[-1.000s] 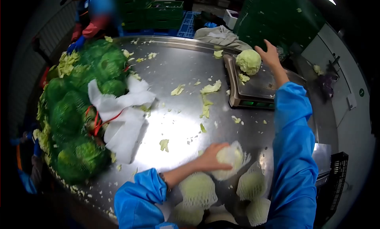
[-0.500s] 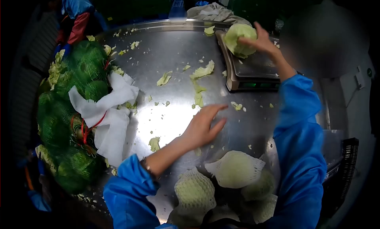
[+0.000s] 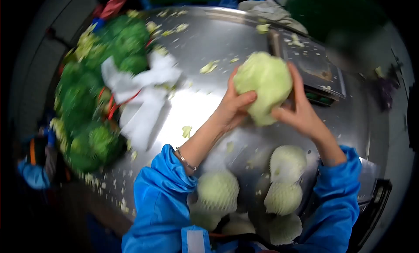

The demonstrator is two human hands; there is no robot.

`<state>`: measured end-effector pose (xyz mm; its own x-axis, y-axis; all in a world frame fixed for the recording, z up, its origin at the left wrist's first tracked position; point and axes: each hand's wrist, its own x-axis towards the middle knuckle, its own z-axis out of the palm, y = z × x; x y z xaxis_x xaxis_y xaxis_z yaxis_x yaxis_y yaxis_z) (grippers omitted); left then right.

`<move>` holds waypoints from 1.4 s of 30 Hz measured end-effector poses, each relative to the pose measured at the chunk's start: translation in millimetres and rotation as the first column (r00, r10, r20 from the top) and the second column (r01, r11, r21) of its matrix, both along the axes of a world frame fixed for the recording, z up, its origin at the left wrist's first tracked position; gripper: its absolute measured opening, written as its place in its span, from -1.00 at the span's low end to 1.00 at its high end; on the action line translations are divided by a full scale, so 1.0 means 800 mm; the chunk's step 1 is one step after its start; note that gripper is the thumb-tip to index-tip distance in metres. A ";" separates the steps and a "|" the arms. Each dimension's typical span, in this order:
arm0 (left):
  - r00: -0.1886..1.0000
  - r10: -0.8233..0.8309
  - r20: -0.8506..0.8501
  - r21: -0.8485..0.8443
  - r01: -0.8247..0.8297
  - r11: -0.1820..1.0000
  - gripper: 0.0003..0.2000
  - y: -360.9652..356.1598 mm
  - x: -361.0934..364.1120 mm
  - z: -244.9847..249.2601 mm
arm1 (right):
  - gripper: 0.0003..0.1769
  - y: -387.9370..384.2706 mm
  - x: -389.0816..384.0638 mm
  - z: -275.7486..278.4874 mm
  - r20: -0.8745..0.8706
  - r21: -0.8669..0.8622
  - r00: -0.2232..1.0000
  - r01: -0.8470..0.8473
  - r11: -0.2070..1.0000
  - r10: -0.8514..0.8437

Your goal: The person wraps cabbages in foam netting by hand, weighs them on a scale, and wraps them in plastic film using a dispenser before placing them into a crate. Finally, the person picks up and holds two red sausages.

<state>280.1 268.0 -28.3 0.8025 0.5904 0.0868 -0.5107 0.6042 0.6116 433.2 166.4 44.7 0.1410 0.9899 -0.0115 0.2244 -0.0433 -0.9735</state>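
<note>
The fingers of your left hand (image 3: 231,108) and right hand (image 3: 303,118) are grasping a bare, pale-green cabbage (image 3: 264,84) from both sides, above the metal bench (image 3: 183,115). Its leaves are looking smooth, so uneven pressure could let it slip or tear a leaf. Nearer you, foam-netted cabbages (image 3: 218,192) are resting between your blue sleeves (image 3: 161,200); a dropping elbow could roll one. A scale (image 3: 312,63) is standing beyond.
</note>
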 end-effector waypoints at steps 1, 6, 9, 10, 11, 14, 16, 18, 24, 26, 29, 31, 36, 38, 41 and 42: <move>1.000 0.002 0.006 -0.134 -0.001 0.991 -0.13 -0.013 -0.049 -0.009 | 0.08 -0.018 -0.019 0.008 0.213 -0.102 0.956 -0.182 0.978 0.201; 0.922 0.100 -0.373 -0.132 -0.159 0.978 -0.14 -0.087 -0.324 -0.049 | -0.43 -0.015 -0.142 0.022 0.209 -0.164 0.840 -0.475 0.864 0.501; 0.808 -0.024 -0.589 -0.221 -0.132 0.966 -0.15 -0.124 -0.417 -0.053 | -0.54 0.040 -0.246 -0.037 0.482 0.126 0.745 -0.580 0.805 0.461; 0.772 -0.082 -0.631 -0.282 -0.129 0.951 -0.14 -0.137 -0.431 -0.062 | -0.51 0.070 -0.283 -0.071 0.615 0.229 0.689 -0.622 0.749 0.384; 0.736 -0.131 -0.664 -0.326 -0.128 0.936 -0.14 -0.142 -0.443 -0.076 | -0.46 0.102 -0.324 -0.107 0.756 0.219 0.576 -0.670 0.709 0.310; 0.621 -0.197 -0.759 -0.202 0.063 0.977 -0.19 -0.152 -0.458 -0.103 | -0.49 0.152 -0.407 -0.186 0.912 0.185 0.375 -0.739 0.648 0.167; 0.526 -0.094 -0.846 -0.109 0.001 0.994 -0.19 -0.157 -0.453 -0.071 | -0.63 0.165 -0.432 -0.206 0.864 -0.268 0.213 -0.572 0.775 0.456; 0.425 0.327 -0.844 0.342 -0.044 0.939 -0.20 -0.166 -0.465 -0.091 | -0.76 0.171 -0.425 -0.202 0.821 -0.222 0.352 -0.530 0.819 0.450; 0.500 0.798 -0.336 0.596 -0.544 0.591 -0.55 -0.139 -0.443 0.085 | -0.47 0.038 -0.389 0.050 -0.320 -0.390 0.880 -0.460 0.797 0.352; 0.786 0.518 -0.338 0.499 -0.317 0.806 -0.65 -0.146 -0.418 0.119 | -0.68 -0.026 -0.385 0.087 -0.391 -0.431 0.897 -0.376 0.820 0.206; 0.654 0.536 -0.535 0.639 -0.102 0.763 -0.82 -0.217 -0.409 0.121 | -0.72 -0.139 -0.361 0.052 -0.195 -0.448 0.977 -0.009 0.894 -0.089; 0.693 0.586 -0.420 0.708 -0.154 0.689 -0.86 -0.271 -0.404 0.065 | -0.77 -0.204 -0.377 0.005 -0.150 -0.496 0.926 0.232 0.837 -0.345; 0.584 0.706 -0.400 0.720 -0.277 0.637 -0.85 -0.339 -0.410 0.042 | -0.72 -0.283 -0.442 -0.038 -0.447 -0.284 0.753 0.392 0.875 -0.482; 0.627 0.534 -0.567 0.395 -0.362 0.844 -0.83 -0.359 -0.425 0.039 | -0.68 -0.315 -0.432 -0.027 0.346 -0.198 0.920 0.264 0.944 -0.185; 0.744 0.420 -0.520 -0.176 -0.574 0.799 -0.78 -0.363 -0.440 0.009 | -0.77 -0.326 -0.443 -0.037 -0.310 -0.624 0.746 0.308 0.718 -0.589; 0.768 0.397 -0.502 -0.345 -0.599 0.722 -0.77 -0.361 -0.443 0.012 | -0.72 -0.318 -0.444 -0.041 -0.572 -0.605 0.593 0.162 0.780 -0.567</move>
